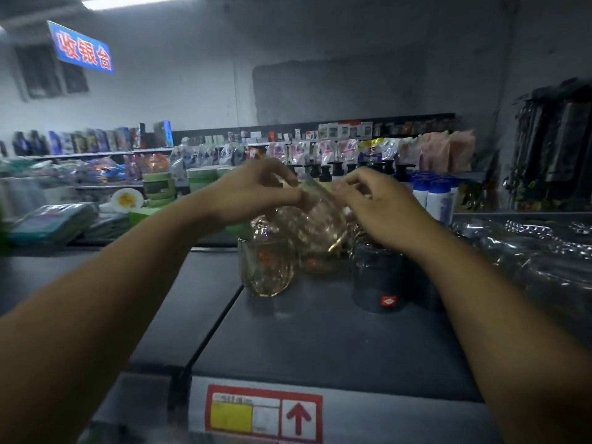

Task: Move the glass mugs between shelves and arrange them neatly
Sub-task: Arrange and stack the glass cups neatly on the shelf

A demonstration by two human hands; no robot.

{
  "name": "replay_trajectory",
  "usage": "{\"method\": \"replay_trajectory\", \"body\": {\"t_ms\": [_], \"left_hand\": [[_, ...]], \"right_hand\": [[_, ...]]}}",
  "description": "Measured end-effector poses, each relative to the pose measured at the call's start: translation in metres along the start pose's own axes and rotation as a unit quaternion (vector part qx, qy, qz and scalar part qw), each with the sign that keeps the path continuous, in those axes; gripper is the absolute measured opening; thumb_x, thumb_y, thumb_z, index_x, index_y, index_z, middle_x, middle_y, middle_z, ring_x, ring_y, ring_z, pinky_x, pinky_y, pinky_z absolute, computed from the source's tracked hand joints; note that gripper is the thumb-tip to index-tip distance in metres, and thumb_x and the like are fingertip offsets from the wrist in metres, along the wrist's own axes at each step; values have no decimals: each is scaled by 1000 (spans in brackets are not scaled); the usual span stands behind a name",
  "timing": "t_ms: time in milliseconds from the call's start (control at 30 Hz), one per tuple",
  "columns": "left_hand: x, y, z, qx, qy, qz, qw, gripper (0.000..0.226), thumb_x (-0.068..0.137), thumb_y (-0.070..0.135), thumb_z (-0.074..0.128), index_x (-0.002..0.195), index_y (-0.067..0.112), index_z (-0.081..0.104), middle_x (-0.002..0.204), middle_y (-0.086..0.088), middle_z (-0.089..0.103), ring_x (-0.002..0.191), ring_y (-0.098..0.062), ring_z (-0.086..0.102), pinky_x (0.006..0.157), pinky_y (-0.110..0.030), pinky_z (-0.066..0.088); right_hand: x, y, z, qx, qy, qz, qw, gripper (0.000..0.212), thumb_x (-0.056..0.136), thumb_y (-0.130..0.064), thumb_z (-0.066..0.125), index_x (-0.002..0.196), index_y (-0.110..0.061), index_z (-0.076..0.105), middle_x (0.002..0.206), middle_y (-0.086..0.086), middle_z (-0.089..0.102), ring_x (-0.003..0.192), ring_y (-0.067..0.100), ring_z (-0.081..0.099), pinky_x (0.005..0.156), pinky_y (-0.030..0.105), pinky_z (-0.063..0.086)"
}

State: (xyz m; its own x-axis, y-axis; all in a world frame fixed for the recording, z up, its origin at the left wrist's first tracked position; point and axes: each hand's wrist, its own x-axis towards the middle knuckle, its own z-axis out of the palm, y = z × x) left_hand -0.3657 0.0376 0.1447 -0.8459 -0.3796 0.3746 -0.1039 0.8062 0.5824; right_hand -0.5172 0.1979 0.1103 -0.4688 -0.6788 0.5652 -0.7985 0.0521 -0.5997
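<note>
Both my hands hold a clear, amber-tinted glass mug (pixel 307 224) tilted in the air above the dark top shelf (pixel 307 331). My left hand (pixel 253 193) pinches its rim from the left. My right hand (pixel 381 206) pinches the rim from the right, fingers curled. Below it a second amber glass mug (pixel 266 267) stands on the shelf, and another is partly hidden behind it. A darker glass (pixel 378 277) with a red label stands to the right, under my right wrist.
Clear wrapped glassware (pixel 528 251) lies along the shelf at the right. A price label with a red arrow (pixel 262 415) is on the shelf's front edge. Bottles (pixel 432 193) and stocked store shelves fill the background; folded cloths (pixel 51 222) lie at left.
</note>
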Motion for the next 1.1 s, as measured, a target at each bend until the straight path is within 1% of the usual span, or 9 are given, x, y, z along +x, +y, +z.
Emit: {"method": "replay_trajectory", "body": {"t_ms": [100, 200, 267, 333, 400, 467, 567, 867, 1100], "left_hand": [[-17, -8, 3, -223, 62, -20, 973, 45, 89, 36, 72, 115, 1, 61, 112, -18, 71, 93, -33, 70, 82, -40, 56], [-28, -13, 18, -307, 76, -20, 949, 54, 89, 43, 70, 123, 2, 61, 122, -14, 71, 111, -46, 67, 102, -54, 50], [-33, -19, 21, -275, 78, -1, 958, 50, 91, 46, 67, 122, 7, 62, 119, -5, 72, 110, -39, 68, 98, -48, 57], [-42, -25, 20, -143, 88, 32, 985, 45, 91, 56, 63, 117, 19, 65, 108, 9, 74, 100, -13, 71, 85, -30, 58], [-46, -41, 20, -49, 101, 32, 993, 58, 83, 69, 63, 123, 27, 63, 115, 14, 71, 107, -3, 68, 93, -34, 56], [-47, -58, 25, -29, 109, 5, 994, 72, 75, 73, 69, 133, 31, 58, 128, 16, 64, 118, 0, 61, 103, -39, 52], [-47, -71, 34, -65, 85, -20, 994, 77, 69, 55, 81, 137, 28, 54, 127, 17, 62, 109, 10, 62, 100, -27, 54], [-49, -78, 37, -67, 68, -6, 995, 43, 71, 22, 90, 109, 16, 71, 106, -9, 72, 73, -1, 68, 65, -14, 53], [-53, -78, 30, -83, 92, -24, 992, 40, 61, 38, 90, 88, 10, 79, 99, -7, 78, 93, -25, 74, 87, -36, 58]], "right_hand": [[-4, -8, 4, 88, -51, 25, 995, 57, 89, -72, 50, 128, -30, 53, 116, -15, 64, 94, 2, 66, 73, 27, 47], [-6, -13, 11, 175, -68, 19, 982, 77, 73, -77, 68, 133, -32, 51, 124, -16, 66, 104, 3, 68, 87, 36, 56], [-3, -11, 9, 210, -41, 16, 977, 86, 65, -71, 78, 138, -34, 52, 128, -6, 68, 111, 15, 69, 93, 46, 58], [-2, -11, 4, 194, -25, 1, 981, 83, 63, -65, 84, 135, -35, 56, 127, -2, 67, 111, 17, 68, 85, 41, 59], [-5, -10, -2, 146, -16, -18, 989, 75, 65, -58, 87, 132, -37, 58, 124, -6, 65, 110, 14, 64, 78, 31, 52], [-7, -11, -6, 100, -20, -26, 994, 73, 66, -49, 89, 131, -35, 58, 116, -12, 62, 105, 8, 61, 74, 24, 45], [-6, -9, -7, 25, -39, -22, 999, 73, 63, -44, 92, 127, -29, 60, 106, -21, 58, 95, -3, 56, 69, 18, 41], [3, -7, 12, -141, -130, -14, 981, 86, 52, -58, 92, 129, -32, 64, 125, -8, 64, 105, 12, 62, 90, 34, 54], [5, -4, 24, -230, -173, 2, 958, 78, 58, -60, 90, 121, -26, 59, 110, -6, 60, 95, 12, 58, 81, 34, 53]]}}
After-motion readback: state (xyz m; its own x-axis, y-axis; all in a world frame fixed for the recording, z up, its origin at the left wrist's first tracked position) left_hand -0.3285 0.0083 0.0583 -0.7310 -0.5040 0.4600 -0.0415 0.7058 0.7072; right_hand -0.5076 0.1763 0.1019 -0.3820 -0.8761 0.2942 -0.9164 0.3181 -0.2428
